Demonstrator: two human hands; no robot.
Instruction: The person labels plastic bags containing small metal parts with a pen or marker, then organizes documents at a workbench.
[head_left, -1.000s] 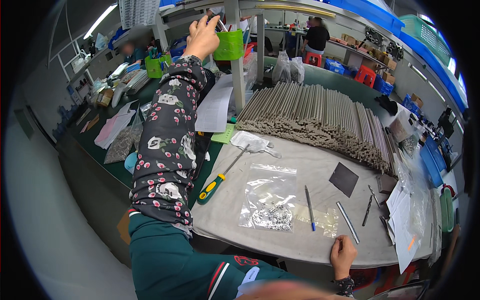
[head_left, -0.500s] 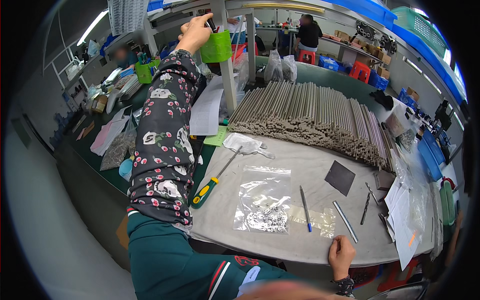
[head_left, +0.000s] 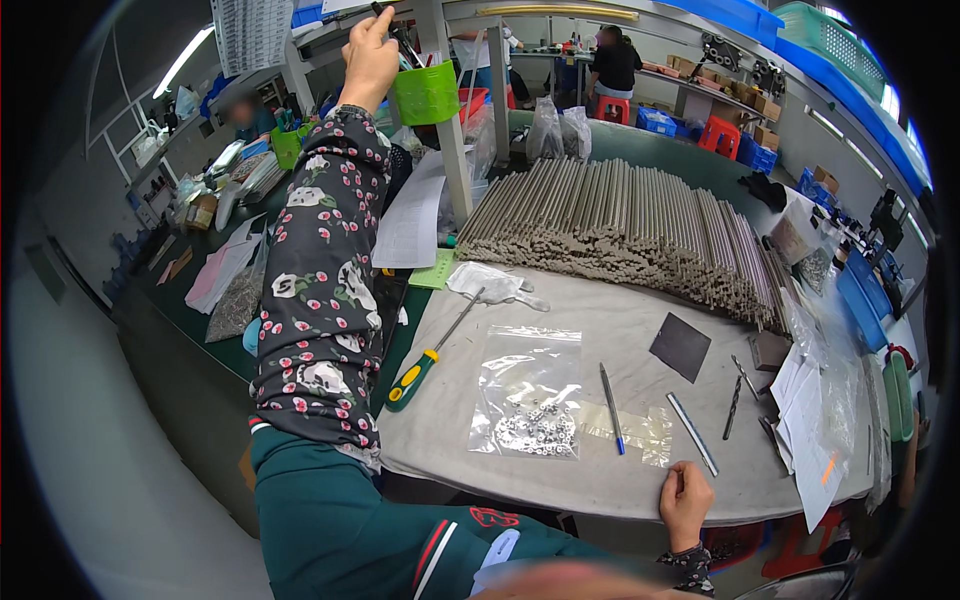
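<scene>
Reaching up over the green cup (head_left: 427, 92) on the post, your left hand (head_left: 368, 45) pinches a thin dark tool (head_left: 398, 35) just above the cup's rim. Your right hand (head_left: 686, 500) rests clenched on the near edge of the grey mat (head_left: 600, 330), well below the cup, just beside a metal rod (head_left: 692, 432) and clear bags (head_left: 530, 392).
</scene>
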